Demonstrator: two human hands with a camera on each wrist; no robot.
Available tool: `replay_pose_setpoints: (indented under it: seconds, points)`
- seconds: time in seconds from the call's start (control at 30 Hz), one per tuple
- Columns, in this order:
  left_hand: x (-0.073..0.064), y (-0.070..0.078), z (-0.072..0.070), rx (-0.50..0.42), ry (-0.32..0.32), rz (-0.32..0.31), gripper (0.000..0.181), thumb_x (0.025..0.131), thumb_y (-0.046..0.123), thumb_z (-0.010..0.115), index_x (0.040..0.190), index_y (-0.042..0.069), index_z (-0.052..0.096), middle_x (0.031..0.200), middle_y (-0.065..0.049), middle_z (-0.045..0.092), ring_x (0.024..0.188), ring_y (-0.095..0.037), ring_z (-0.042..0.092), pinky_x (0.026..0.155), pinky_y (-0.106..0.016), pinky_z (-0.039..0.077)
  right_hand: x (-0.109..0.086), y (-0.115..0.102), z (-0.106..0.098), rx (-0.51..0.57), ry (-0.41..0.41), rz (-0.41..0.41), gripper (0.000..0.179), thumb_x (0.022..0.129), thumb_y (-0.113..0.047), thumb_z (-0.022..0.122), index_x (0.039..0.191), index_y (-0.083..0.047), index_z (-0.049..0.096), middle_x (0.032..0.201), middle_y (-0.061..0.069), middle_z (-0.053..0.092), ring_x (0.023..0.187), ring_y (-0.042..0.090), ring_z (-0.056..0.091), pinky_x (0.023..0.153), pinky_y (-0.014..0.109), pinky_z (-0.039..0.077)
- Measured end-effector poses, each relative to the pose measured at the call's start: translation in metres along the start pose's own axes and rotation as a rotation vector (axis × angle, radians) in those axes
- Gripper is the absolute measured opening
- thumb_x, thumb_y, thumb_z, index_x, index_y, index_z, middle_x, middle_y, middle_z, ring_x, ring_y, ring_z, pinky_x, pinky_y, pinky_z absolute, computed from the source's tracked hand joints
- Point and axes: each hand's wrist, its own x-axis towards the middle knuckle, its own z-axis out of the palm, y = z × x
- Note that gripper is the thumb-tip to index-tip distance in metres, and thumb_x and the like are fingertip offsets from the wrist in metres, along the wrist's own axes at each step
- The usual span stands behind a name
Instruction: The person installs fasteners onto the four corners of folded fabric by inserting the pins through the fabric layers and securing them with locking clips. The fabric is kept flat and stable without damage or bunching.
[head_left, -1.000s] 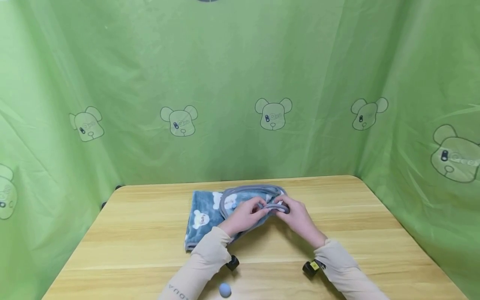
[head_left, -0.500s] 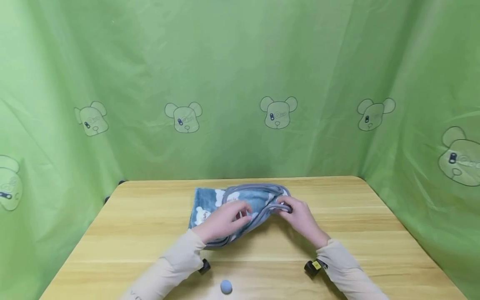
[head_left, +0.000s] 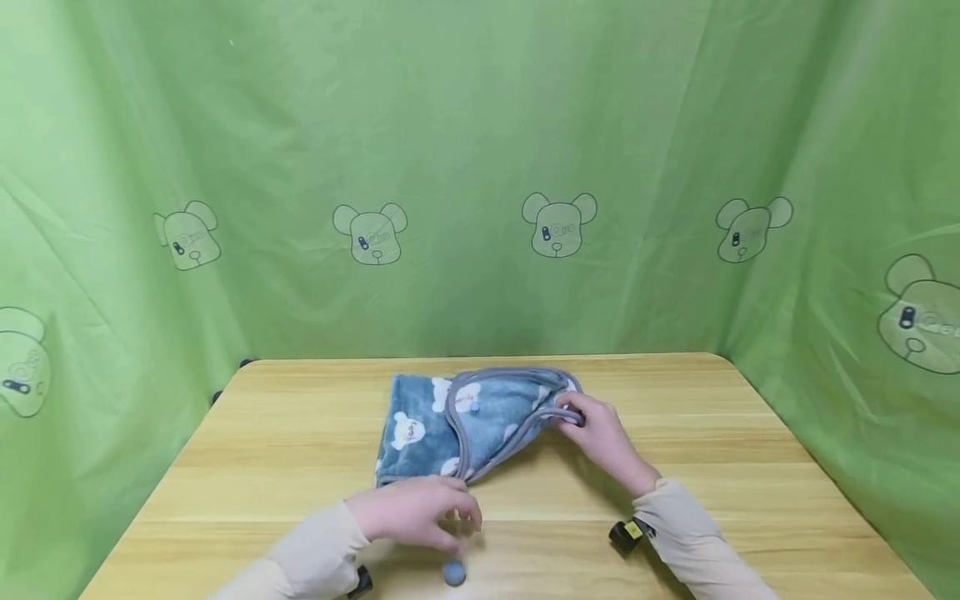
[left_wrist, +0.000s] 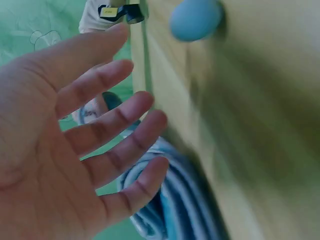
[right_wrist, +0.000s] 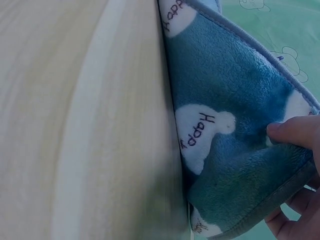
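A folded blue fleece blanket (head_left: pixel 498 429) with grey edging and white bear heads lies at the table's far middle. My right hand (head_left: pixel 603 442) pinches its right corner, the thumb (right_wrist: pixel 292 131) pressing on the fleece in the right wrist view. My left hand (head_left: pixel 420 512) is in front of the blanket, its fingers apart and loosely bent, holding nothing. Just below its thumb sits a small round blue ball (head_left: pixel 454 572), which shows beyond the fingertips (left_wrist: pixel 159 120) in the left wrist view. A small blue dot (head_left: pixel 474 406) shows on top of the blanket.
The wooden table (head_left: pixel 285 433) fills the lower view. Green curtains (head_left: pixel 465 125) printed with bear heads surround it at the back and sides. Black wrist cameras (head_left: pixel 625 537) hang under both sleeves, low over the tabletop.
My left hand has let go of the blanket's edging and moved toward me and left, down to the blue ball. My right hand stays at the blanket's corner.
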Motion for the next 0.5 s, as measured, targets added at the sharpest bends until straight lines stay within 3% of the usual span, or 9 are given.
replay_pose_setpoints:
  seconds: [0.23,0.5]
  points:
    - [-0.006,0.004,0.012,-0.049,-0.09,0.044,0.026,0.078,0.029,0.079,0.102,0.025,0.069,0.091,0.011,0.06,0.08,0.006,0.05,0.073,-0.006,0.038,0.0,0.0,0.0,0.0,0.007,-0.004,0.022,0.074,-0.003,0.08,0.088,-0.013,0.067,0.08,0.0,0.07,0.074,0.01,0.06,0.07,0.032,0.054]
    - [-0.005,0.005,0.023,0.004,-0.097,0.123,0.024,0.075,0.02,0.08,0.094,0.024,0.067,0.083,0.016,0.056,0.075,0.008,0.047,0.068,-0.002,0.035,0.0,0.0,0.0,0.002,-0.006,0.003,0.021,0.075,-0.003,0.08,0.087,-0.014,0.067,0.083,0.001,0.071,0.075,0.011,0.061,0.072,0.033,0.055]
